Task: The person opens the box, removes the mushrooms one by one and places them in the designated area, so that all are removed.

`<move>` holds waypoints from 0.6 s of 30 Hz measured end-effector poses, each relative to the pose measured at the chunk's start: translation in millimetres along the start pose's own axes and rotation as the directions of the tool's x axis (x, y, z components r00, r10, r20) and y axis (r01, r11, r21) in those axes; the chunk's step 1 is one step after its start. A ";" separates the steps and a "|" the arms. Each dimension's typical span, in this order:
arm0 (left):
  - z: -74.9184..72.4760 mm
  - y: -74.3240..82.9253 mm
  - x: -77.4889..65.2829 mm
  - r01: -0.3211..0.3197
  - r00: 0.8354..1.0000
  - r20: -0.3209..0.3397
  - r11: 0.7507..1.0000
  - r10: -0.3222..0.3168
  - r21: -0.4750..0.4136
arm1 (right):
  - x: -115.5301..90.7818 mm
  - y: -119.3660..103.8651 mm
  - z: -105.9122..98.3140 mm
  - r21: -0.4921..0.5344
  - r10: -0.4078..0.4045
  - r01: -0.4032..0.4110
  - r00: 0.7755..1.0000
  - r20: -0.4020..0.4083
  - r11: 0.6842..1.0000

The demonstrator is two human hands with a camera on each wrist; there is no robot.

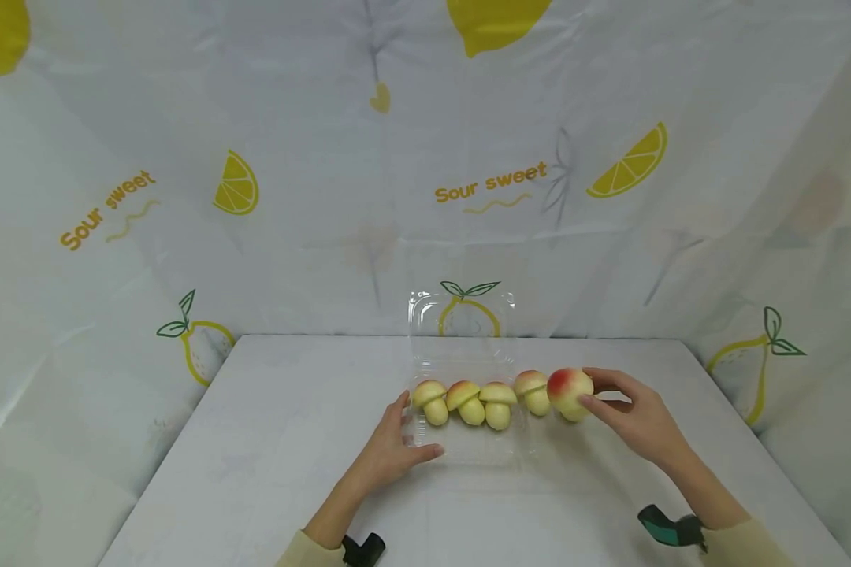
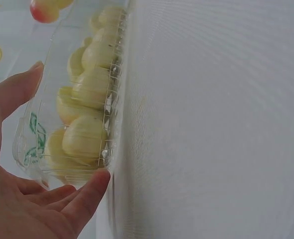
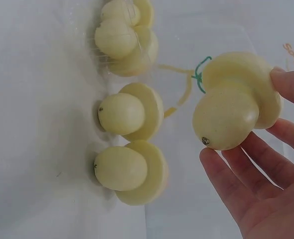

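My right hand (image 1: 641,413) pinches a mushroom-shaped piece (image 1: 570,392), red-and-cream cap and pale stem, between thumb and fingers. In the right wrist view this mushroom (image 3: 226,117) is up off the table, its stem end showing. Two more mushrooms (image 3: 122,113) lie on the table beside the box; the held one overlaps part of them in the head view. At the left end of the open clear plastic box (image 1: 461,453), my left hand (image 1: 390,445) grips the corner, thumb along the front and fingers at the side. Three mushrooms (image 1: 470,402) lie in a row inside.
The box's transparent lid (image 1: 461,323) stands raised at the back, against a white cloth backdrop (image 1: 312,197) printed with lemons and lettering. White table (image 1: 255,441) extends around the box on both sides. Black wrist straps (image 1: 670,528) show at the sleeves.
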State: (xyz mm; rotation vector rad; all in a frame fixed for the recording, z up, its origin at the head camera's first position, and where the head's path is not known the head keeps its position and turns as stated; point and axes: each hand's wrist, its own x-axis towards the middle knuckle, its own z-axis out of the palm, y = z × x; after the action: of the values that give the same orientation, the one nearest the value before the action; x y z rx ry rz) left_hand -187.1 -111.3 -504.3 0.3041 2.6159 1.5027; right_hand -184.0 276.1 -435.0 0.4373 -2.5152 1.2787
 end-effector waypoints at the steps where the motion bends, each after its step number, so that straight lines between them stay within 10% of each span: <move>1: 0.0 0.0 0.0 -0.001 1.000 0.000 1.000 0.001 0.000 | -0.3 1.0 -1.7 -0.007 0.001 -0.001 1.000 -0.006 1.000; 18: 0.1 -0.9 -0.7 -0.001 1.000 -0.001 1.000 0.001 -0.006 | 1.8 23.7 -29.1 -0.127 0.086 -0.095 0.994 -0.075 0.987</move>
State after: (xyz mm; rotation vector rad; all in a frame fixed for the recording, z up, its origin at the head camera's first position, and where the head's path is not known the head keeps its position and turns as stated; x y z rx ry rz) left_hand -186.6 -111.8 -505.1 0.3036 2.6119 1.5118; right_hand -191.6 312.8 -435.2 0.2479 -2.5670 1.1304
